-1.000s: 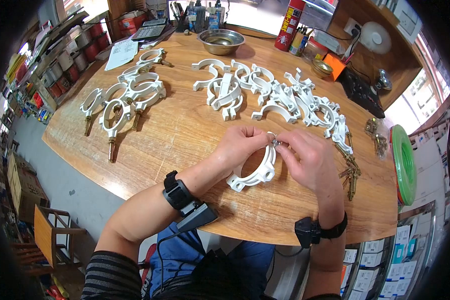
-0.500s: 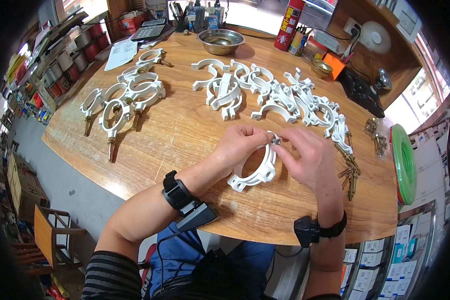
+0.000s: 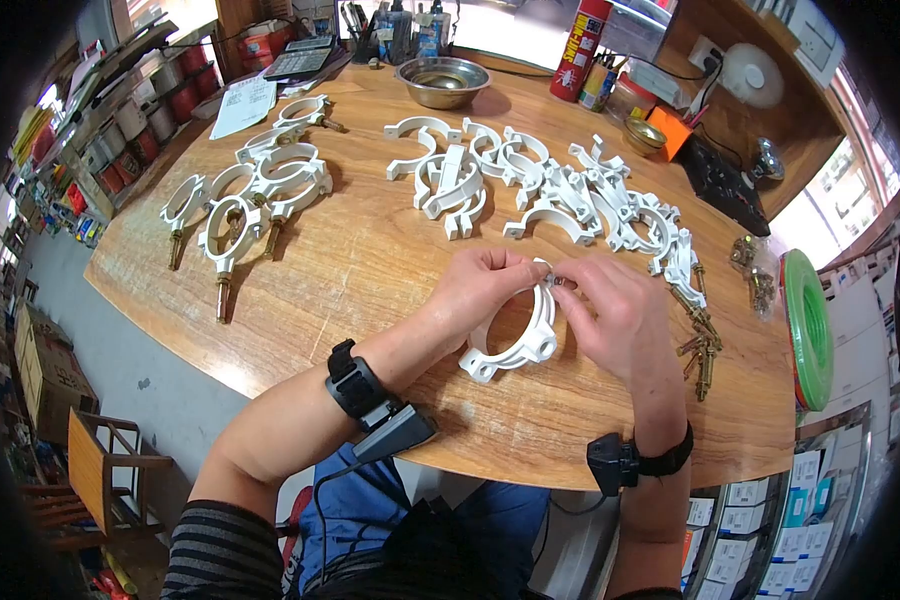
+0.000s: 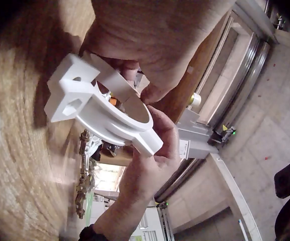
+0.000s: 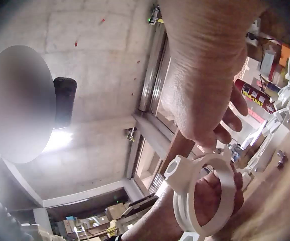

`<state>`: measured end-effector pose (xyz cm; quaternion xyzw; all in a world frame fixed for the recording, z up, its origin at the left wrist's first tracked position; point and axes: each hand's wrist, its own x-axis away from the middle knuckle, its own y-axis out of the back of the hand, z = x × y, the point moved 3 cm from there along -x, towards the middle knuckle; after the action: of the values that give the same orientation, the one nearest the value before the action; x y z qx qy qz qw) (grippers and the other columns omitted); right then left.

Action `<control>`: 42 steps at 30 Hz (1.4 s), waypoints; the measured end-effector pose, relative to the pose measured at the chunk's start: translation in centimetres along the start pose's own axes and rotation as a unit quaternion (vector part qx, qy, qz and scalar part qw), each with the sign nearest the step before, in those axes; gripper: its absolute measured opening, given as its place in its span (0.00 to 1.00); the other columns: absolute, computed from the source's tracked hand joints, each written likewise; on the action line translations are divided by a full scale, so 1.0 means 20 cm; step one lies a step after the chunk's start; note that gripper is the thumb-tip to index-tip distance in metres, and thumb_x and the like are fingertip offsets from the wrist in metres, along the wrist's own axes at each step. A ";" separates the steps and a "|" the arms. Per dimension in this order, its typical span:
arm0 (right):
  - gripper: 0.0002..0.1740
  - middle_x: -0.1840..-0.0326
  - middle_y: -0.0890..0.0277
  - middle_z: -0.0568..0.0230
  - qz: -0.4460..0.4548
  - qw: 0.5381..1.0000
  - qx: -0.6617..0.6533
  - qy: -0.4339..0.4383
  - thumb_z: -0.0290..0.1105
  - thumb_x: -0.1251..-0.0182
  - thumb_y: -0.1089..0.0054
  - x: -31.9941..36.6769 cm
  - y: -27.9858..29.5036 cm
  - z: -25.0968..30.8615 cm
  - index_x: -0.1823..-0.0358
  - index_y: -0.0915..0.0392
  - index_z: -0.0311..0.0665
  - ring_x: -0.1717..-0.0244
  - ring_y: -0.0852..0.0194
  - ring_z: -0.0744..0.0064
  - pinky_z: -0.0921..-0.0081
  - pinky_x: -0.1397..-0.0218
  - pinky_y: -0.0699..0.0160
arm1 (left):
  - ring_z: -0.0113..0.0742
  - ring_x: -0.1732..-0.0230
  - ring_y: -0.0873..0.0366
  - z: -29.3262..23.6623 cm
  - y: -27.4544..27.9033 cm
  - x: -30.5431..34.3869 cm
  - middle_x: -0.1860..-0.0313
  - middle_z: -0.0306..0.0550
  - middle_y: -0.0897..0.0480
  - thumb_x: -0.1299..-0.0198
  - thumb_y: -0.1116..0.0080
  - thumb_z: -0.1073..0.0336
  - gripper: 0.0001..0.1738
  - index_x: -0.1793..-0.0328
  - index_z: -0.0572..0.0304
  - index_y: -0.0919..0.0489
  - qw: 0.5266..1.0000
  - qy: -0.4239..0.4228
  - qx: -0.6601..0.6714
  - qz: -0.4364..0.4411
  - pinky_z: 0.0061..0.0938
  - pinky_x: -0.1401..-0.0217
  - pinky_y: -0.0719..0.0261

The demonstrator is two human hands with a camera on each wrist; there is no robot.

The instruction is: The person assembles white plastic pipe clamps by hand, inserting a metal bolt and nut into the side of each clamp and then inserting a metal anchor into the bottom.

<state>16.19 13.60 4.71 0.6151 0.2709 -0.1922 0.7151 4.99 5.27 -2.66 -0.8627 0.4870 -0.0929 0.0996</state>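
My left hand (image 3: 482,290) grips a white plastic pipe clamp (image 3: 518,352) by its upper end, over the front of the table. The clamp forms a ring with lugs on its sides, and the left wrist view shows a hex recess in one lug (image 4: 73,106). At the clamp's upper joint, my right hand (image 3: 615,310) pinches a small metal screw (image 3: 558,281) between thumb and fingertips. In the right wrist view the ring (image 5: 185,203) hangs below the right hand, and its fingers partly cover the joint.
Ring clamps with brass-coloured bolts (image 3: 223,298) lie at the left of the wooden table (image 3: 370,280). White clamp halves (image 3: 550,222) are heaped beyond the hands. Loose bolts (image 3: 705,365) lie right of the right hand. A metal bowl (image 3: 442,98) stands at the back.
The clamp has tilted slightly and shifted a little to the right in the left hand. The right fingertips have moved slightly at the screw. Everything else stays put.
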 end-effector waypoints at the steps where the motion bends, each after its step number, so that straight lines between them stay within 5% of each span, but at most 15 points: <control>1: 0.08 0.78 0.30 0.62 0.010 1.000 0.001 -0.012 0.30 0.51 0.40 0.01 0.00 -0.01 0.71 0.29 0.38 0.75 0.29 0.64 0.73 0.75 0.31 | 0.22 0.77 0.29 -0.01 0.00 0.00 0.76 0.39 0.25 0.46 0.44 0.62 0.11 0.66 0.64 0.25 1.000 0.000 -0.006 -0.002 0.15 0.76 0.31; 42: 0.09 0.77 0.28 0.61 0.000 1.000 -0.011 -0.014 0.32 0.50 0.40 0.01 -0.01 -0.01 0.70 0.28 0.37 0.74 0.28 0.63 0.73 0.74 0.30 | 0.22 0.78 0.29 0.01 -0.01 0.00 0.77 0.38 0.25 0.45 0.45 0.61 0.11 0.68 0.63 0.24 1.000 -0.017 0.023 -0.008 0.15 0.77 0.32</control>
<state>16.06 13.75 4.39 0.6047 0.2625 -0.1981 0.7254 5.11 5.36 -2.76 -0.8657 0.4759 -0.0899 0.1266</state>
